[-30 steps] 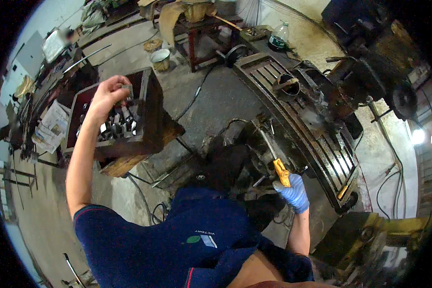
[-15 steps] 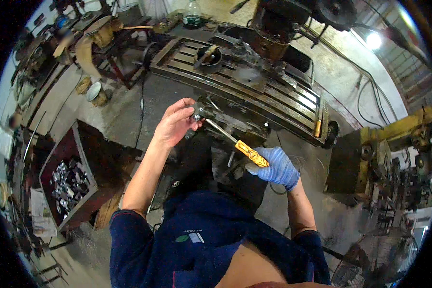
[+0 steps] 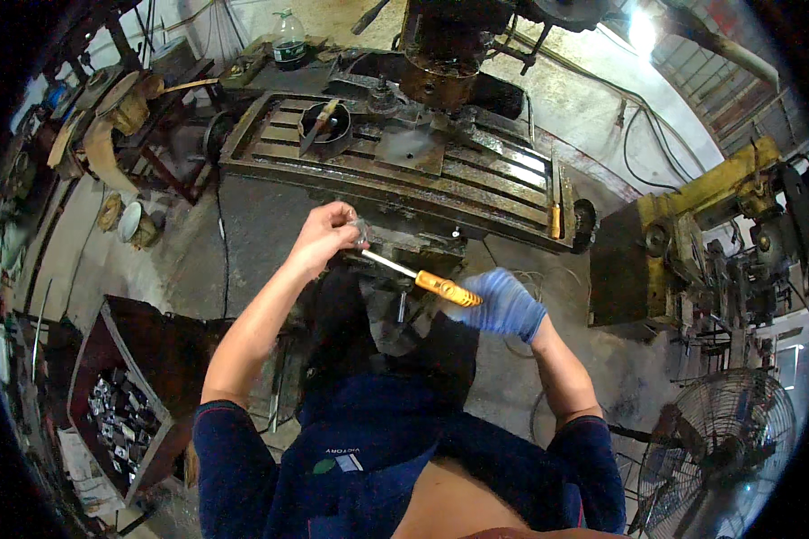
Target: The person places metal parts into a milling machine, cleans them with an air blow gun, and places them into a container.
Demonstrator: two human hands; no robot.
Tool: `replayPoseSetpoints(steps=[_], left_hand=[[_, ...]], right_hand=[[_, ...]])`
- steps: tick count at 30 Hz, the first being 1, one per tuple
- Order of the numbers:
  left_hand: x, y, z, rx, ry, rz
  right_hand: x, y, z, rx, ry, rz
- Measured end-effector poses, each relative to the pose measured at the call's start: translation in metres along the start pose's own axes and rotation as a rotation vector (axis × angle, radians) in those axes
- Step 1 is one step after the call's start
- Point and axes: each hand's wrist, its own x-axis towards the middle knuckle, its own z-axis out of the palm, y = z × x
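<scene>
Wooden crate (image 3: 90, 377): metal parts | left hand (image 3: 319, 238) pinches small piece (image 3: 361, 232) | right hand (image 3: 503, 305) grips screwdriver (image 3: 422, 280)

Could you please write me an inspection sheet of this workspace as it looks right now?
Surface: rusty slotted machine table, dirty, mostly bare.
Job's things: small metal part pinched in left hand; orange-handled screwdriver in gloved right hand, its tip at the part.
Clutter: round black tin and plastic bottle at the far side; crate of metal pieces on the floor.
Hands: left bare, right in a blue glove.
Cables: black cable running across the floor.
Surroundings: yellow machine, fan, concrete floor.
</scene>
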Motion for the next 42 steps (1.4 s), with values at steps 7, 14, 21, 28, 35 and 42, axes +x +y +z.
replayPoseSetpoints(steps=[7,14,21,28,35,42], left_hand=[[0.093,0.015,0.015,1.021,0.005,0.446],[0.152,0.022,0.032,1.183,0.023,0.573],[0.183,-0.006,0.025,1.358,0.232,0.640],[0.209,-0.005,0.035,1.429,0.199,0.606],[0.236,-0.008,0.049,1.333,0.305,0.638],[0.245,-0.003,0.056,1.407,0.422,0.435]], right_hand=[[0.038,0.070,-0.020,0.671,0.198,0.445],[0.071,0.150,0.062,0.832,0.503,0.509],[0.039,0.131,0.076,0.403,0.566,0.555],[-0.035,0.134,0.070,0.557,0.578,0.597],[-0.065,0.131,0.061,0.560,0.658,0.635],[-0.058,0.117,-0.053,0.064,0.681,0.554]])
